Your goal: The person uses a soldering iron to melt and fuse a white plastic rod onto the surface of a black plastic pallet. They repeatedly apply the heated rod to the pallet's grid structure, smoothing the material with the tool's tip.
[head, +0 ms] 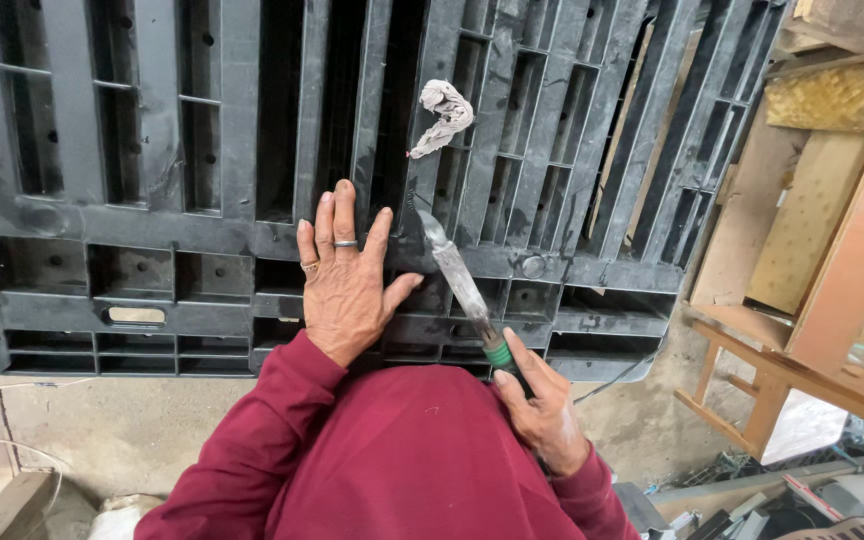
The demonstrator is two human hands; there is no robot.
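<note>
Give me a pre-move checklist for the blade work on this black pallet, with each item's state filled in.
1. Left hand flat on the black plastic pallet, bracing it: ok.
2. Right hand closed on the green-wrapped handle of the blade tool: ok.
3. Blade tip resting on the pallet rib beside the left thumb: not ok, very close to the thumb.
4. Crumpled rag lying away from the blade: ok.
5. Blade edge condition: cannot tell.
6. Pallet steadily supported underneath: cannot tell.

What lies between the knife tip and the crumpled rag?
In the head view, only bare black pallet ribs and slots separate the knife tip from the rag.
</note>
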